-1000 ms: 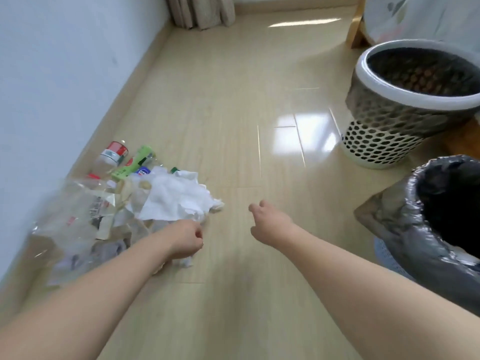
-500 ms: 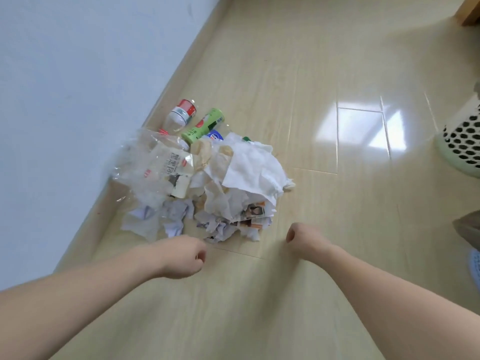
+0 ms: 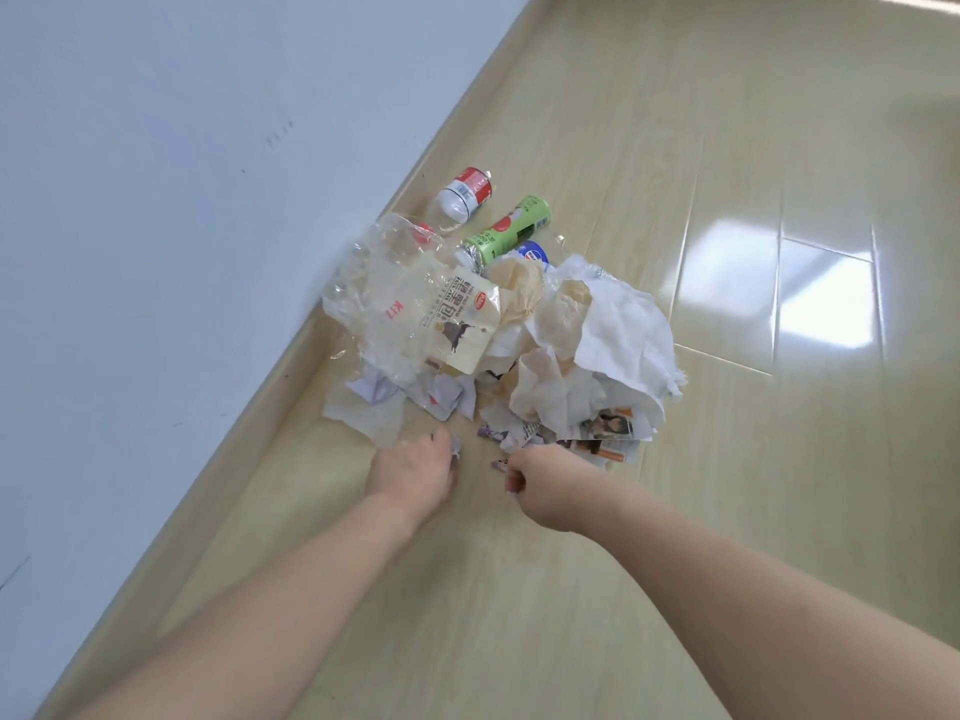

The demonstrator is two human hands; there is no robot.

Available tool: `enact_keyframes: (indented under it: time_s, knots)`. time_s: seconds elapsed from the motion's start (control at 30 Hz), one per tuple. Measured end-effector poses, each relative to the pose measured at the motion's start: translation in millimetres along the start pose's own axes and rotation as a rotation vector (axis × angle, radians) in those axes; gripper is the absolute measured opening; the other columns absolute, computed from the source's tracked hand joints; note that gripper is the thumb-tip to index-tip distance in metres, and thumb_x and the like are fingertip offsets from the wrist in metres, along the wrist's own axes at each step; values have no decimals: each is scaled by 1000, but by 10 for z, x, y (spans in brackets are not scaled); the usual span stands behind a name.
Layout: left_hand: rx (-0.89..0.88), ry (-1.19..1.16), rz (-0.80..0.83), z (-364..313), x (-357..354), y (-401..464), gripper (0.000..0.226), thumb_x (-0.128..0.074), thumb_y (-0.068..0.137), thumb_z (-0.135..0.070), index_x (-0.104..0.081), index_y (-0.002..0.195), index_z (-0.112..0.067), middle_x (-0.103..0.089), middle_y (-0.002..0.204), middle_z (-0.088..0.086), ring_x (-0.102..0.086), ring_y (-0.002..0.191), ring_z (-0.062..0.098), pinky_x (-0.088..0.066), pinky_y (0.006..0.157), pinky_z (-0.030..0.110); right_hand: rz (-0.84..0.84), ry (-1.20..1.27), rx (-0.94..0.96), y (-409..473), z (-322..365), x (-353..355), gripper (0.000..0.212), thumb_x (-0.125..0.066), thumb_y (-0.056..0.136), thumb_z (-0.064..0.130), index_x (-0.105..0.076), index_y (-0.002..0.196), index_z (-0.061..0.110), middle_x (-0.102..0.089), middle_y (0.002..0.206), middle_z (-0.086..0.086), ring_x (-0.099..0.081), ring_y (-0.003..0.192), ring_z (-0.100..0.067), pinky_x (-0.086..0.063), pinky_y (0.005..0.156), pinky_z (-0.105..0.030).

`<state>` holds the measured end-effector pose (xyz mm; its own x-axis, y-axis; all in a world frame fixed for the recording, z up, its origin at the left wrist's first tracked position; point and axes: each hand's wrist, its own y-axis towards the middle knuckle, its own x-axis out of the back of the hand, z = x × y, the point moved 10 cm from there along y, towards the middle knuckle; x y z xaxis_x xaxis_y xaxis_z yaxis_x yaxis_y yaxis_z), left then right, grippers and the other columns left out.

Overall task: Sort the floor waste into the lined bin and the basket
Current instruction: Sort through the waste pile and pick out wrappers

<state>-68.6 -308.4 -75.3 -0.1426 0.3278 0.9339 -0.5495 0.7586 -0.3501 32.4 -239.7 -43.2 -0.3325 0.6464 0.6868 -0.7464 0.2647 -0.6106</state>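
Reaching toward the waste pile (image 3: 498,345) on the floor (image 3: 727,459), both hands sit at its near edge. The left hand (image 3: 413,470) has its fingers (image 3: 441,449) curled down onto a small crumpled scrap (image 3: 456,449), apparently pinching it. The right hand (image 3: 540,485) is curled too, its fingers (image 3: 511,478) on a scrap of torn printed paper (image 3: 500,464). Just beyond the fingers lie crumpled white tissues (image 3: 623,335), a clear plastic wrapper (image 3: 395,293) and printed paper pieces (image 3: 608,433); farther off lie a green can (image 3: 511,231) and a red-labelled bottle (image 3: 465,194) by the wall (image 3: 156,200).
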Motion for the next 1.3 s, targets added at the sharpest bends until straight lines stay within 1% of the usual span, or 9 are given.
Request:
enact_keyframes:
  time_s: [0.2, 0.27, 0.4, 0.63, 0.77, 0.9, 1.0, 1.13, 1.3]
  knots:
    - [-83, -575, 172, -237, 324, -279, 24, -46, 96, -34, -49, 75, -23, -58, 80, 0, -55, 75, 23, -37, 59, 31, -45, 8, -73, -379, -379, 322, 21, -48, 92, 11, -62, 106, 14, -60, 115, -3, -55, 102, -21, -47, 83, -28]
    - [-180, -596, 202, -583, 746, -307, 29, -47, 95, -32, -39, 69, -24, -54, 73, -4, -51, 66, 17, -34, 55, 30, -130, 28, -90, -629, -605, 660, 18, -49, 92, 12, -63, 102, 13, -62, 110, -3, -56, 101, -22, -46, 83, -27]
    - [-417, -474, 174, -1668, 1708, -354, 27, -44, 92, -23, -37, 66, -21, -48, 69, -3, -44, 66, 18, -29, 53, 27, -306, 190, -218, -1422, -1352, 1452, 10, -51, 90, 14, -61, 87, 12, -59, 71, 1, -56, 62, -17, -45, 59, -24]
    - [-638, -733, 165, -4165, 2898, -723, 24, -48, 90, -25, -62, 89, -5, -64, 81, 5, -54, 65, 16, -42, 57, 22, -691, 280, -531, -3629, -3190, 2240, 15, -53, 85, 9, -63, 76, 16, -61, 71, 1, -58, 68, -18, -45, 62, -24]
    - [-758, -674, 215, -5623, 2726, -1222, 22, -47, 91, -21, -62, 91, -4, -66, 87, 12, -57, 70, 19, -47, 63, 29, -748, 331, -761, -4662, -4143, 1762, 20, -51, 86, 7, -71, 84, 6, -70, 90, -9, -64, 82, -23, -50, 63, -24]
    - [-797, -457, 226, -6430, 2251, -1466, 30, -50, 92, -33, -58, 101, -5, -65, 102, 12, -59, 89, 26, -44, 70, 30, -780, 382, -878, -5128, -4678, 1231, 21, -56, 91, 14, -70, 102, 4, -69, 103, -11, -63, 96, -26, -52, 85, -34]
    - [-765, -361, 144, -6465, 2333, -1359, 33, -55, 86, -30, -55, 114, -12, -60, 108, 5, -58, 100, 25, -50, 80, 34, -760, 417, -874, -5116, -4811, 1131, 30, -58, 92, 20, -63, 114, 2, -66, 109, -12, -62, 95, -24, -52, 84, -33]
    - [-705, -319, 33, -5932, 2746, -971, 22, -49, 88, -20, -62, 102, -9, -65, 104, 9, -61, 96, 27, -51, 78, 33, -795, 383, -748, -4826, -4519, 1477, 23, -53, 95, 20, -65, 112, 9, -66, 111, -9, -58, 89, -19, -46, 78, -25]
    - [-541, -206, 34, -4210, 2863, -458, 27, -47, 92, -20, -65, 111, -14, -64, 110, 2, -57, 94, 20, -47, 81, 27, -711, 274, -472, -3499, -3430, 1953, 32, -50, 90, 16, -59, 121, 15, -60, 120, -3, -57, 107, -21, -46, 86, -28]
